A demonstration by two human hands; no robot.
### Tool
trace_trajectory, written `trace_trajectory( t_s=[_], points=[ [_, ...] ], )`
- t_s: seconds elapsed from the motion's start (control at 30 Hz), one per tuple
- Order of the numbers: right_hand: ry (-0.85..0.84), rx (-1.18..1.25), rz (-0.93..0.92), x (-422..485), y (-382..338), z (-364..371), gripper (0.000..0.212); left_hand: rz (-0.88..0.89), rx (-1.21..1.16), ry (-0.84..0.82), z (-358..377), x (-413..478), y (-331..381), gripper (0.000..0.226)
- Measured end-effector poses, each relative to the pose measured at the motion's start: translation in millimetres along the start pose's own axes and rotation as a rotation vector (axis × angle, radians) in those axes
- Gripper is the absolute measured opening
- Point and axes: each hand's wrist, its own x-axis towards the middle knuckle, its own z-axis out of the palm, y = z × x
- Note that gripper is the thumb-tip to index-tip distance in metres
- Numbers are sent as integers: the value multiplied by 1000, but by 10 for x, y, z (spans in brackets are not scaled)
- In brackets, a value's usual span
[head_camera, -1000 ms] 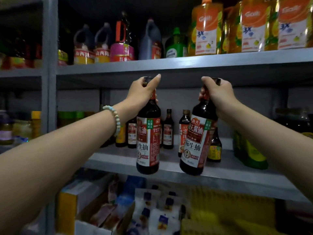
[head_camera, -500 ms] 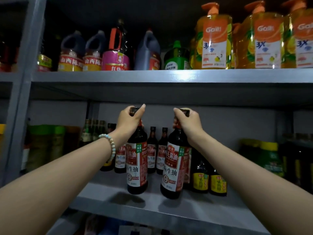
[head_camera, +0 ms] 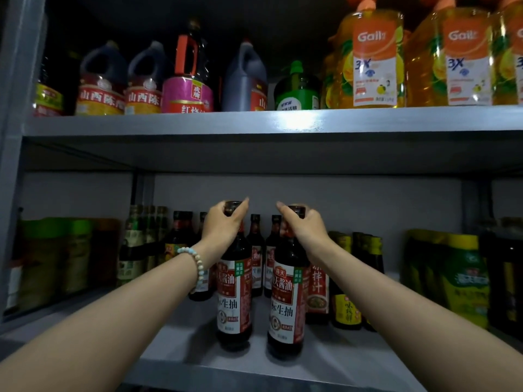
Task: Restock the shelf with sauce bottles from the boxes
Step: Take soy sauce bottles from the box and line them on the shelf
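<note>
Your left hand (head_camera: 223, 226) and right hand (head_camera: 305, 228) each clasp a neck; left bottle (head_camera: 234, 301) and right bottle (head_camera: 285, 306) stand upright near the shelf (head_camera: 353, 360) edge. Slide both squarely toward the rear bottles (head_camera: 256, 250), then release.

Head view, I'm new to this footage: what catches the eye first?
Centre, the left hand and right hand each grip the cap of a dark bottle: the left soy sauce bottle and right soy sauce bottle, upright side by side at the front of the middle shelf. Top right, orange Gail bottles glow on the upper shelf.
</note>
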Motion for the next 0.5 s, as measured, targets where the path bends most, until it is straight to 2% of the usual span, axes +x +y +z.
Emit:
trace_trajectory(
  t_s=[0.13,0.4,0.5],
  points=[
    [0,-3,8,9,67,10,33,-6,-26,-20,19,-12,-106,47],
    [-11,10,-15,34,182,34,25,-37,20,-8,86,24,-228,35],
    [-6,29,-14,61,215,63,23,-63,32,15,121,51,-264,65]
  ],
)
